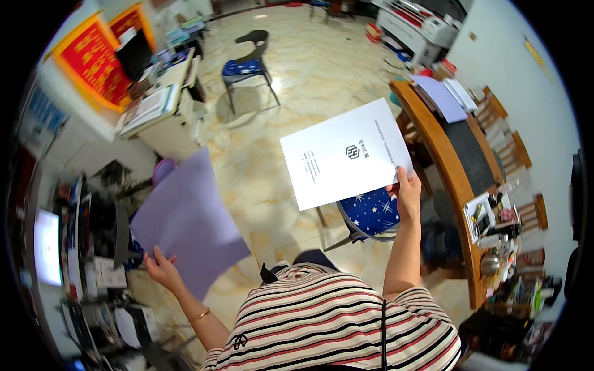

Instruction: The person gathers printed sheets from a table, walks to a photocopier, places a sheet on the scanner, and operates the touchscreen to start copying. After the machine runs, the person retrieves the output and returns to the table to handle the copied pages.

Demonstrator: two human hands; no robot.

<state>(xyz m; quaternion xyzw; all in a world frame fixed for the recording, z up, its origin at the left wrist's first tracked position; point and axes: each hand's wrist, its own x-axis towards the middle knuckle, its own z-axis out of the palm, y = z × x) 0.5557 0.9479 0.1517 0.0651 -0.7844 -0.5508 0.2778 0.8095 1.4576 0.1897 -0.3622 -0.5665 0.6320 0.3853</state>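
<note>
My right hand [406, 193] pinches the lower right corner of a white printed sheet [334, 164], which may be a thin stack; a dark hexagonal mark and small lines of print show on its face. It is held up in front of me, above a chair with a blue star-patterned seat [371, 216]. On the left, a large sheet of purple paper [189, 216] hangs from my left hand [162, 272], gripped at its near left edge. The purple sheet bends and slants downward, apart from the white one. A bracelet circles my left wrist.
To the right stands a long wooden table [433, 148] carrying purple and white paper [442, 99] and a tray [479, 216]. A dark chair [250, 65] is ahead on the marbled floor. Left are a cluttered desk [158, 114] and a lit monitor [48, 247]; a large printer [414, 28] stands far right.
</note>
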